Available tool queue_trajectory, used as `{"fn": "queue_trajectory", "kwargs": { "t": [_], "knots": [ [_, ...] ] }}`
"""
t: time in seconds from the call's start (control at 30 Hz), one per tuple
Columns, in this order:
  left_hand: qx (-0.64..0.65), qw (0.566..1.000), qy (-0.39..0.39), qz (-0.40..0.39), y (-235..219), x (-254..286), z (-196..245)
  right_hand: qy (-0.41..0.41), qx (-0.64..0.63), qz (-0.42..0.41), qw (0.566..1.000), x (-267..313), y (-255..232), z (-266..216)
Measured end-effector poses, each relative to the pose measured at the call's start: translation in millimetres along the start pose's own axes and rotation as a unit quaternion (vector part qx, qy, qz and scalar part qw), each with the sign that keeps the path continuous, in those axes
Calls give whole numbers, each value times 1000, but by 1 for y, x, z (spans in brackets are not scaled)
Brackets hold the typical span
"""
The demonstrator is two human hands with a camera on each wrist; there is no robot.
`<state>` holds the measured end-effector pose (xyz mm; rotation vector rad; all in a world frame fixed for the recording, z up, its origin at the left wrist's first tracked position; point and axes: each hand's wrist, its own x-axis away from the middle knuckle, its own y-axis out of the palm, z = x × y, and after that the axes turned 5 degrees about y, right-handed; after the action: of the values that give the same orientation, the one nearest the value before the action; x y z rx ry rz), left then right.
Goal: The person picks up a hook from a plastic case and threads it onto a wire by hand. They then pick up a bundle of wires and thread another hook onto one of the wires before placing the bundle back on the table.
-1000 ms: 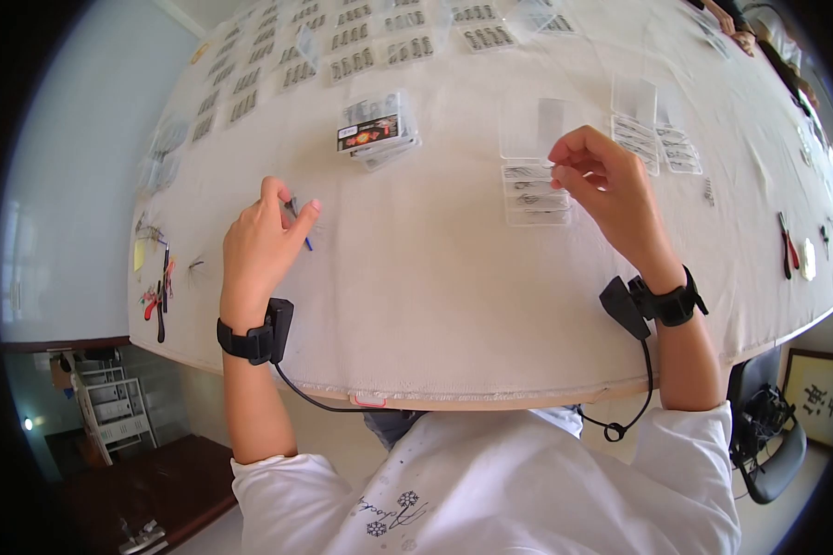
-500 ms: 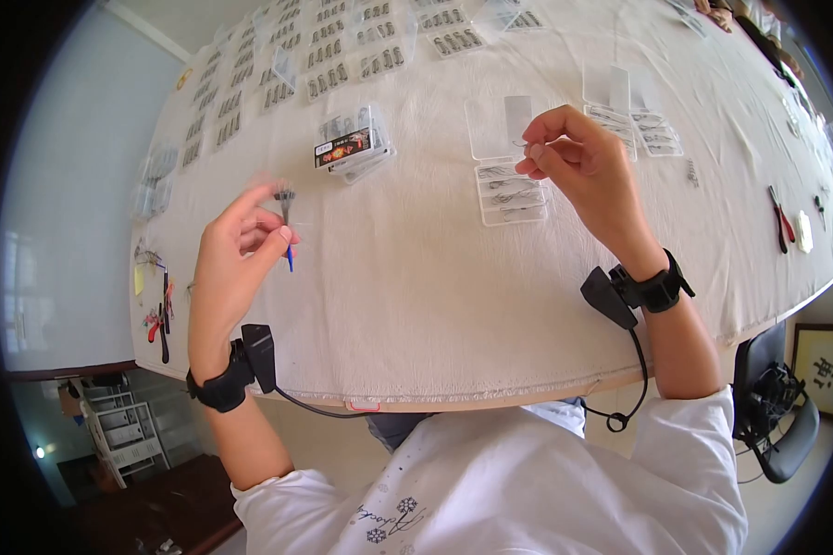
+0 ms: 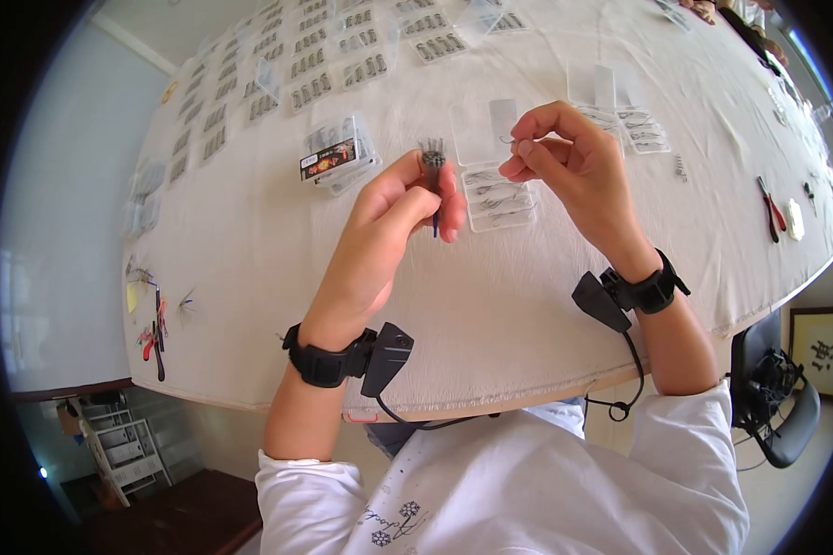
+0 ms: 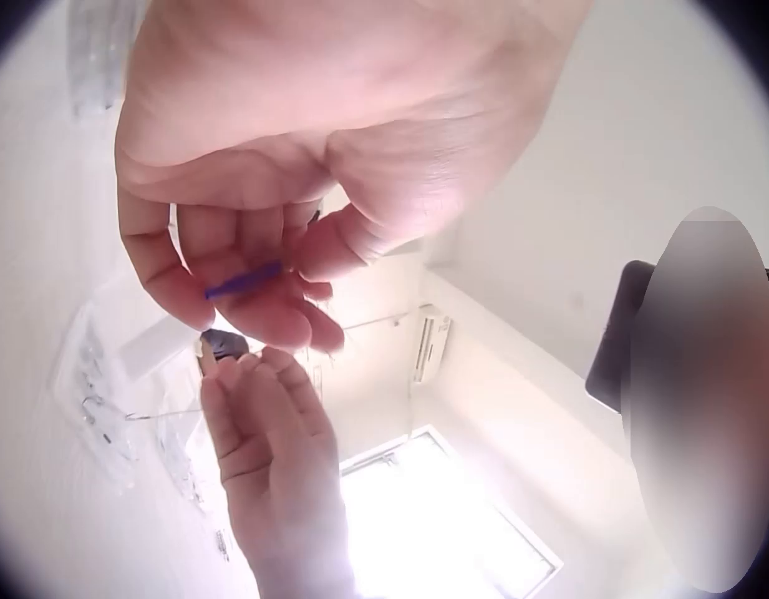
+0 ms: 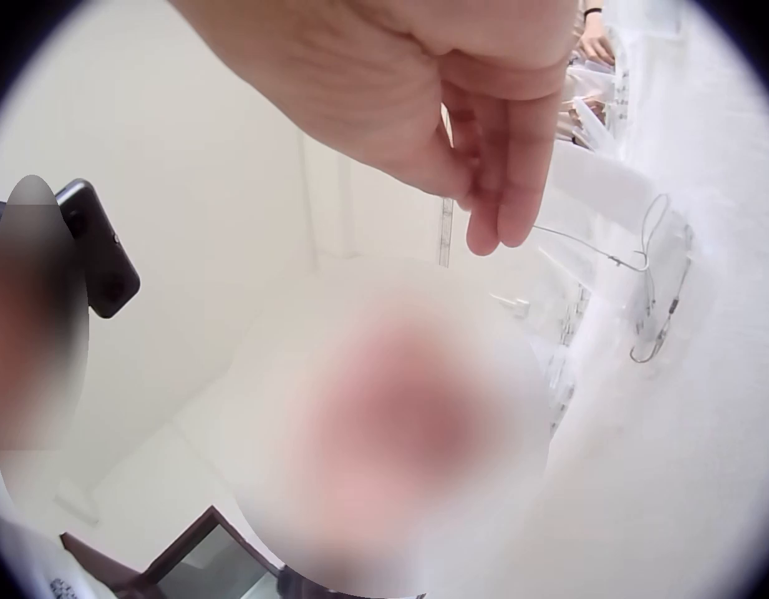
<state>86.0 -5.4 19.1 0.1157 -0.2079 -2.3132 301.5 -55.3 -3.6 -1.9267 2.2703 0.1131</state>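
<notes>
In the head view my left hand (image 3: 379, 222) is raised over the table, its curled fingers gripping a slim tool (image 3: 434, 160). That tool has a dark head with several short prongs; its blue end (image 4: 245, 281) shows between the fingers in the left wrist view. My right hand (image 3: 565, 157) pinches a thin wire fishing leader between thumb and fingertips, with a small hook (image 3: 506, 141) sticking out to the left. Below it lies an open clear plastic box (image 3: 503, 228), whose compartments hold hooked leaders. The right wrist view shows fine wire (image 5: 584, 243) running from the fingertips.
A stack of clear boxes with a black label (image 3: 338, 153) stands left of centre. Rows of filled boxes (image 3: 310, 88) cover the far side. Pliers (image 3: 157, 347) lie at the left edge, and red-handled pliers (image 3: 771, 211) on the right. More open boxes (image 3: 643, 129) sit beyond my right hand.
My left hand has swung up and right with the slim tool, from the table's left side to near my right hand. The right hand has risen from the box, pinching the leader.
</notes>
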Motion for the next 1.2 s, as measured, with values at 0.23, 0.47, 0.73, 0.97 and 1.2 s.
{"fn": "queue_trajectory", "kwargs": {
  "t": [0.23, 0.47, 0.73, 0.97, 1.2],
  "knots": [
    [-47, 999, -4, 4, -3, -9, -23, 60, 55, -20, 996, 2, 0, -12],
    [-105, 994, 33, 4, -12, -1, -28, 33, 148, 25, 988, -4, -10, -4],
    [-84, 996, 28, 12, -13, -1, -36, 17, 119, 43, 992, -8, -7, -6],
    [-139, 990, -2, 15, -7, 0, -29, 26, 50, -1, 998, -6, 2, -10],
    [-83, 993, 70, 36, -4, -2, -39, 15, -14, -16, 1000, -1, 16, -24]
  ]
}}
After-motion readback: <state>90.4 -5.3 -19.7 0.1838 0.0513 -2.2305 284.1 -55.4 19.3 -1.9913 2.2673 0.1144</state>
